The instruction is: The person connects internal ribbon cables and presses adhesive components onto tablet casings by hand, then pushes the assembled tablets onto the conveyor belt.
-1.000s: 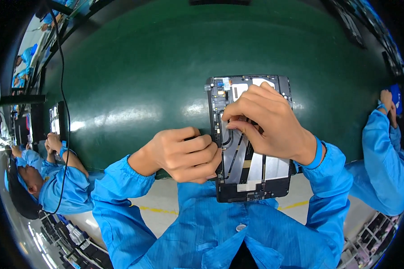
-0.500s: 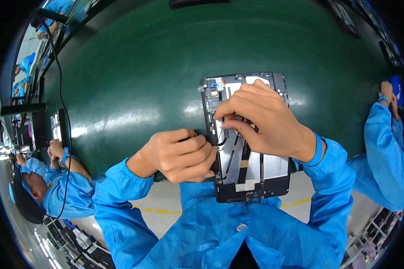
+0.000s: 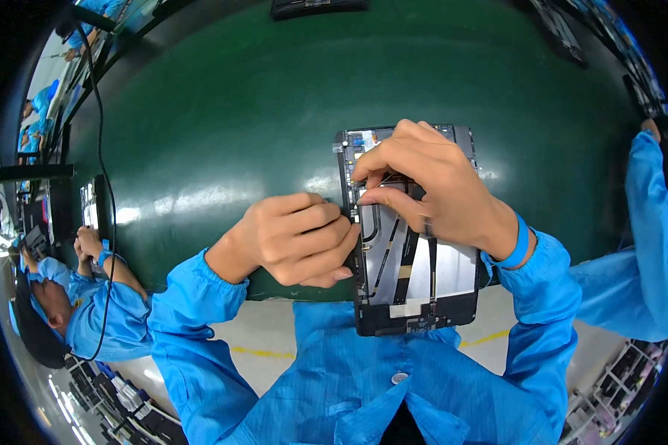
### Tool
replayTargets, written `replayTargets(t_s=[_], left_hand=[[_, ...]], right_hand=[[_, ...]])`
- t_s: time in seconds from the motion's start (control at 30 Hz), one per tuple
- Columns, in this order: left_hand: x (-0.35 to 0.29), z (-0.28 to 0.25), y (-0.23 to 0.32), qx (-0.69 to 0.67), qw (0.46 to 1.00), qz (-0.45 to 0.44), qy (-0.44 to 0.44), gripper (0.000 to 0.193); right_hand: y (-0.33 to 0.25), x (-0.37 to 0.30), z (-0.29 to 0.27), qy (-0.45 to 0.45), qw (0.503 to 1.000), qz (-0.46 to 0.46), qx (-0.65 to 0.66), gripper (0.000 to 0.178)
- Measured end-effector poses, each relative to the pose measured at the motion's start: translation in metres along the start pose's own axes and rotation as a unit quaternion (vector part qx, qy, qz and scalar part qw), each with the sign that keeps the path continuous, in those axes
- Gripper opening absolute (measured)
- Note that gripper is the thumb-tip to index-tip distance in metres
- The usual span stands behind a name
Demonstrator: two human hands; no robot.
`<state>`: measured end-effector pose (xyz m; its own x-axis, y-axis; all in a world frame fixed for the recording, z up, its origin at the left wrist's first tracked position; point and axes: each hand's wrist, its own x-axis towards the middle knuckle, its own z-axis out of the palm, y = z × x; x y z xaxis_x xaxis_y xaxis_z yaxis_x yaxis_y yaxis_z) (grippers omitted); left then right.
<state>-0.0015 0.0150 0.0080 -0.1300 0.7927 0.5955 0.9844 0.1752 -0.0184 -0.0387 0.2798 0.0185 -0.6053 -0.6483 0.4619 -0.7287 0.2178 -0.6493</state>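
Note:
An opened tablet (image 3: 453,274) rests at the near edge of the green table, its inner side facing up, with silver plates, dark flat cables and small boards showing. Over its upper half is my right hand (image 3: 441,178). Thumb and index finger come together in a pinch above the left inner edge, by a thin black cable (image 3: 377,222); whatever is between the fingertips is too small to make out. My left hand (image 3: 293,237) is curled against the tablet's left edge. Its fingertips are partly hidden, so I cannot see what they hold.
A dark device (image 3: 319,7) lies at the table's far edge, another (image 3: 560,37) at the far right. A black cable (image 3: 104,170) hangs down on the left. Co-workers in blue sit on both sides; the left one's hands (image 3: 89,245) are near another device (image 3: 89,204).
My right hand's pinch has moved slightly up along the tablet's left side, uncovering more of the thin black cable. My left hand has shifted up a little. The right co-worker's hands have drawn away.

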Motion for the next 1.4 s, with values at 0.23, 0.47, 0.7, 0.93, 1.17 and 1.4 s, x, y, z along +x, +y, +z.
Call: replayTargets(t_s=[0.23, 0.47, 0.7, 0.93, 1.17, 1.4], left_hand=[[0.003, 0.004, -0.003, -0.007, 1.0, -0.01, 0.01, 0.03], [0.0, 0.005, -0.017, -0.022, 1.0, -0.006, 0.013, 0.029], [-0.001, 0.006, -0.029, -0.039, 0.999, -0.026, 0.023, 0.033], [-0.001, 0.002, -0.039, -0.044, 0.997, -0.065, 0.02, 0.038], [-0.008, -0.001, -0.033, -0.093, 0.986, -0.137, 0.008, 0.048], [-0.011, 0.001, -0.031, -0.086, 0.987, -0.132, -0.012, 0.054]], right_hand=[[0.004, 0.004, 0.002, 0.021, 1.0, 0.005, 0.004, 0.028], [0.006, 0.006, 0.001, 0.021, 1.0, 0.008, 0.003, 0.026], [0.004, 0.008, 0.002, 0.027, 0.998, 0.047, 0.031, 0.025], [0.004, 0.013, 0.001, 0.034, 0.995, 0.08, 0.053, 0.026], [0.001, 0.015, 0.0, 0.028, 0.992, 0.119, 0.041, 0.025], [0.002, 0.016, 0.003, 0.034, 0.992, 0.118, 0.034, 0.025]])
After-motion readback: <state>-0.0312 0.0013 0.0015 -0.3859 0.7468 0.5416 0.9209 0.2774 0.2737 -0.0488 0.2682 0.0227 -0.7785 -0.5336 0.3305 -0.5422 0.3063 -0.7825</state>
